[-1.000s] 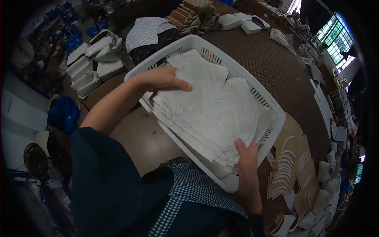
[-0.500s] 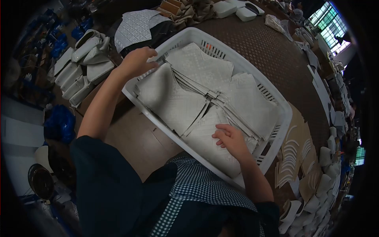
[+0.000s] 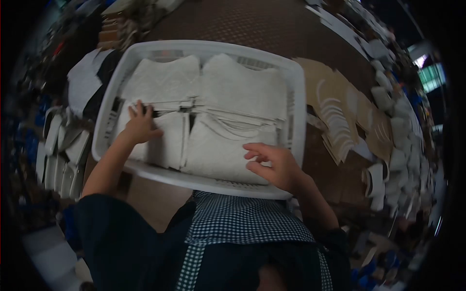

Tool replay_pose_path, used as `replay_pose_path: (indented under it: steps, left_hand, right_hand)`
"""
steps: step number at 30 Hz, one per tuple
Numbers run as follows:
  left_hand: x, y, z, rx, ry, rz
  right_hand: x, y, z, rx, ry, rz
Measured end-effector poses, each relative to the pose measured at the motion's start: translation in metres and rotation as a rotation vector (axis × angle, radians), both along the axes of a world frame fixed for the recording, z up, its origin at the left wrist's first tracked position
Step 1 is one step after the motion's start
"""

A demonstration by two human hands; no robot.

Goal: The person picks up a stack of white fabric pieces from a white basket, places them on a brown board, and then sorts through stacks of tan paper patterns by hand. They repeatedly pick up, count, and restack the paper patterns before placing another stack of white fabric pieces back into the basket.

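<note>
A white plastic basket (image 3: 300, 116) in front of me holds several stacks of pale, patterned sheet pieces. My left hand (image 3: 138, 128), fingers spread, lies over the near left stack (image 3: 171, 145) and appears to touch its top. My right hand (image 3: 275, 165) is over the right end of the near right stack (image 3: 218, 155). Its fingers are loosely bent and apart from the thumb, with nothing seen between them. Behind these are the far left stack (image 3: 167, 81) and the far right stack (image 3: 242, 89), both with curved outer edges.
The basket rests on a brown patterned surface (image 3: 242, 24). Tan sheets with curved white strips (image 3: 332, 109) lie at its right. White padded pieces (image 3: 60, 150) are piled at the left, near light cut sheets (image 3: 83, 82). More white pieces (image 3: 400, 160) line the right side.
My view has turned, so the basket now looks squarer to me. My left hand has come from the basket's left rim onto the near left stack. My right hand stays over the near right stack.
</note>
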State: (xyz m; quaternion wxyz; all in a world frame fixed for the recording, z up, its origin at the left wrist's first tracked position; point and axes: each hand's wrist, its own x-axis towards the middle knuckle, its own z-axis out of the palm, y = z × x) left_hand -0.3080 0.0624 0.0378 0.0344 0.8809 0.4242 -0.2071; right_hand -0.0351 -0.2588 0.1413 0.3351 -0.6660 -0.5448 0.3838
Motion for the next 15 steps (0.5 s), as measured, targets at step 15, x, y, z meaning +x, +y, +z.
replay_pose_path:
  steps: [15]
  left_hand:
    - [0.096, -0.140, 0.140, 0.045, -1.007, -0.055]
  right_hand:
    - [0.176, -0.206, -0.106, 0.141, 0.382, -0.746]
